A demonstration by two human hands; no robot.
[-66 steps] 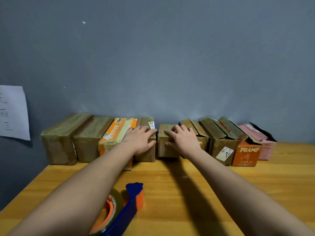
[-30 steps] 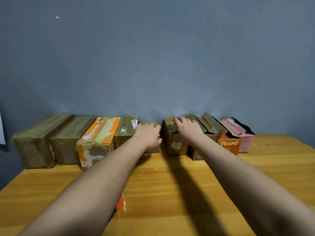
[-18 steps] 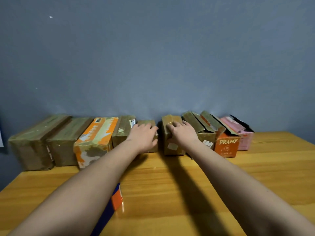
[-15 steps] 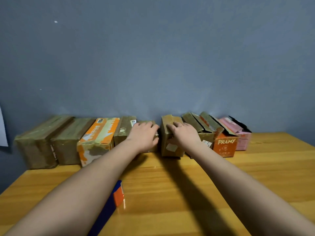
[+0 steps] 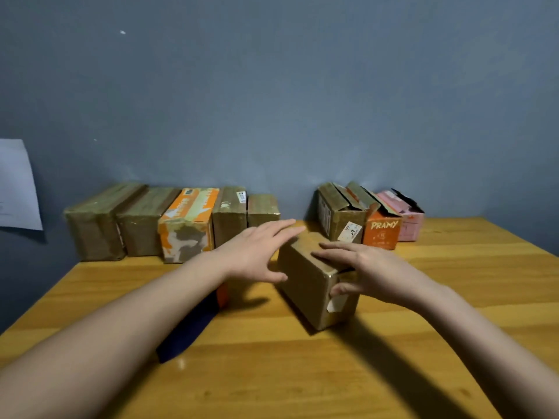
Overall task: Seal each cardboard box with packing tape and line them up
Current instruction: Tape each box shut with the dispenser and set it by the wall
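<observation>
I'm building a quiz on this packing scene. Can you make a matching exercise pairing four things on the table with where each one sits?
Things:
1. plain brown cardboard box
2. orange box printed PRAMY
3. pink box
4. orange-and-white box

Places:
A. right end of the row
B. pulled forward, under the right hand
C. in the left group by the wall
D. just left of the pink box

Pairs: 1-B, 2-D, 3-A, 4-C

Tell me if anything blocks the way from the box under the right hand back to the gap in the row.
Nothing visible does. The box sits out front, and the gap between the small taped box and the open-flapped box shows only bare table.
</observation>
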